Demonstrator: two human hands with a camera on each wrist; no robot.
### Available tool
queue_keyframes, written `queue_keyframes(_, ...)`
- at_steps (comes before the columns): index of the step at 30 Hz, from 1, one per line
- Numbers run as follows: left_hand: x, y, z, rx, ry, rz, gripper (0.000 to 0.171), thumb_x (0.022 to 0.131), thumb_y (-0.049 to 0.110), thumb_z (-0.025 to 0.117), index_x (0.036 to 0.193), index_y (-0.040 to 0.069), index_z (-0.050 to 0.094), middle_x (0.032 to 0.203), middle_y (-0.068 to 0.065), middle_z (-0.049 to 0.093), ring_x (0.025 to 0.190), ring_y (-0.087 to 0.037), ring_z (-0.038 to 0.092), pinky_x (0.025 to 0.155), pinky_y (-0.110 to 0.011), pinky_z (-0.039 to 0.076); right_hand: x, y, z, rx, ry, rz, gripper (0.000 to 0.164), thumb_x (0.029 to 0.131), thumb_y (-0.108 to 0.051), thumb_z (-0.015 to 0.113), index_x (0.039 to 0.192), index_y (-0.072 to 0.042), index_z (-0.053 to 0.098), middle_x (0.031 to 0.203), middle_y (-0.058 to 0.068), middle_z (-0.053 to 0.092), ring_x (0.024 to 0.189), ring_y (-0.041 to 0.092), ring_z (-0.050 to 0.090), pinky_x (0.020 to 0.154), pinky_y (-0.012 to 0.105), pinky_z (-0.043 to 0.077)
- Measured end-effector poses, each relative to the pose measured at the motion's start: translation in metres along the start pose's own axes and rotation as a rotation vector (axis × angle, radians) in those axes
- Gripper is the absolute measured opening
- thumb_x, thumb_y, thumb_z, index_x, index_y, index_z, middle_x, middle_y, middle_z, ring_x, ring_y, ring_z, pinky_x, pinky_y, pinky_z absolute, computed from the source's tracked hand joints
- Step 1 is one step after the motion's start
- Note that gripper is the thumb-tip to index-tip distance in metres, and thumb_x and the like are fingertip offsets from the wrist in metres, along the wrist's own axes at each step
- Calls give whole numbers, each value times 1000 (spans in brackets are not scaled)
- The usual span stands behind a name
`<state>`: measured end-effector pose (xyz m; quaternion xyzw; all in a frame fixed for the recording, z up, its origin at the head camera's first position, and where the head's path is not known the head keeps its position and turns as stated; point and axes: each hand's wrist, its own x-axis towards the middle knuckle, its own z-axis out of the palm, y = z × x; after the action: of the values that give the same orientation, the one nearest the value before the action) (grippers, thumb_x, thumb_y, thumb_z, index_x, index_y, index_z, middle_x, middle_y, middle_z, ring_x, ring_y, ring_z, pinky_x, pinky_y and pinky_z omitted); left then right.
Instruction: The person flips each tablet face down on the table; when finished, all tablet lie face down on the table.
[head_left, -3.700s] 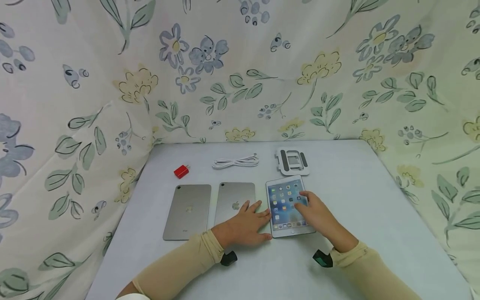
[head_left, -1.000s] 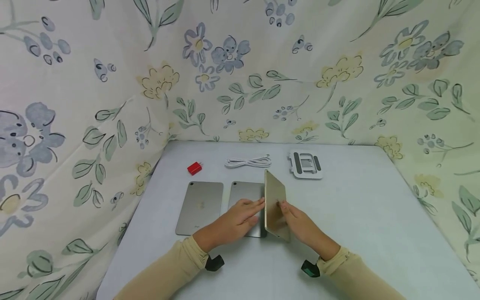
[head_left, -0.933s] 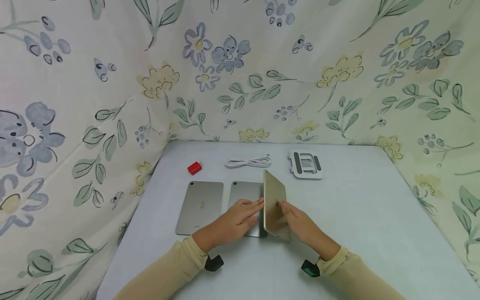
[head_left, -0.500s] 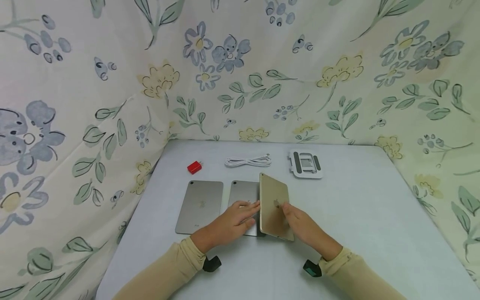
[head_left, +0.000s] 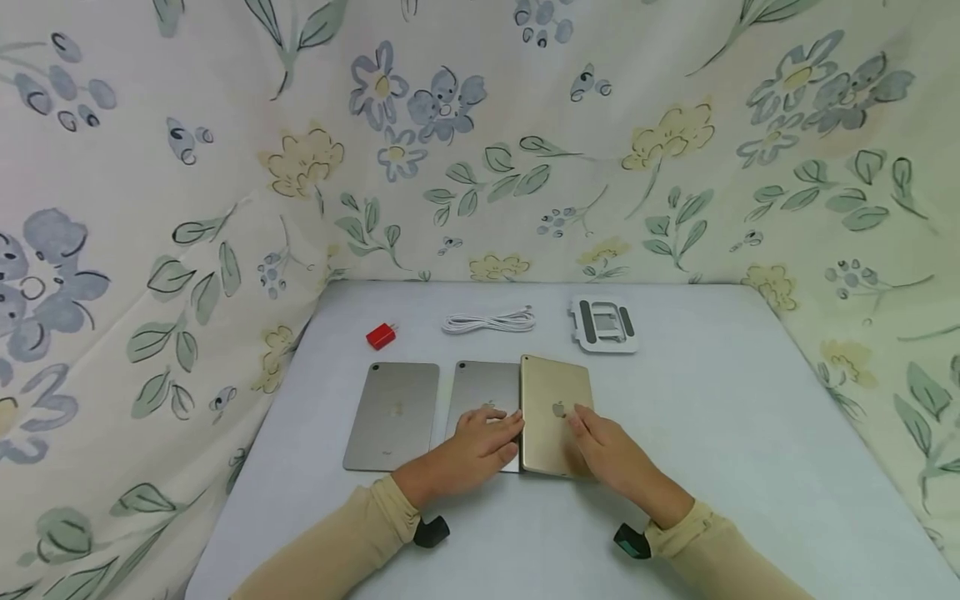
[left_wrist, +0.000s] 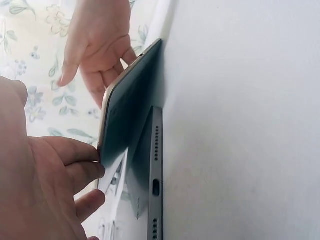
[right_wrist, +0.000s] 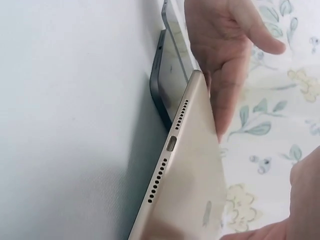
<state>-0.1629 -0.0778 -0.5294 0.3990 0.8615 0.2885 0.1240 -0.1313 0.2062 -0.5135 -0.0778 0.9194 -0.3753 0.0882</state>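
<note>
A gold tablet (head_left: pixel 551 433) leans with its back upward, its left edge raised beside the middle grey tablet (head_left: pixel 480 379). Its dark screen faces down toward the table in the left wrist view. Straight fingers of my left hand (head_left: pixel 468 454) touch that raised edge, and the hand lies over part of the middle tablet. My right hand (head_left: pixel 618 458) rests its fingers against the gold back near the right edge. In the left wrist view, the right hand's thumb stands apart from the tablet. The gold tablet's bottom edge (right_wrist: pixel 171 144), with port and speaker holes, shows in the right wrist view.
Another grey tablet (head_left: pixel 392 417) lies back up at the left. Behind the tablets are a red charger plug (head_left: pixel 381 336), a coiled white cable (head_left: pixel 487 322) and a white folded stand (head_left: pixel 603 325) with grey pads. A floral curtain (head_left: pixel 480 142) hangs behind the white table (head_left: pixel 720 433).
The gold tablet, screen up at first, has been turned over. From nearly upright a second ago it has tipped down to the right, back upward. Both hands have stayed beside it.
</note>
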Motion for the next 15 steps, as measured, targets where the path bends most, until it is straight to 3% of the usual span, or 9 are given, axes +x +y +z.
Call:
queue_keyframes(9, 10, 6, 15, -22, -53, -31, 67, 116, 49, 35, 168, 6, 31, 175, -3, 25, 160, -29, 17, 124, -61, 6, -8, 8, -6, -66, 7, 11, 66, 118, -42, 35, 156, 12, 43, 161, 31, 42, 152, 49, 34, 122, 65, 27)
queue_keyframes(15, 16, 11, 23, -21, -78, -22, 67, 117, 49, 35, 169, 6, 29, 175, -6, 25, 161, -32, 14, 125, -61, 5, -12, 11, -10, -90, 2, 38, 68, 118, -45, 35, 156, 11, 44, 160, 33, 41, 152, 52, 32, 121, 67, 26)
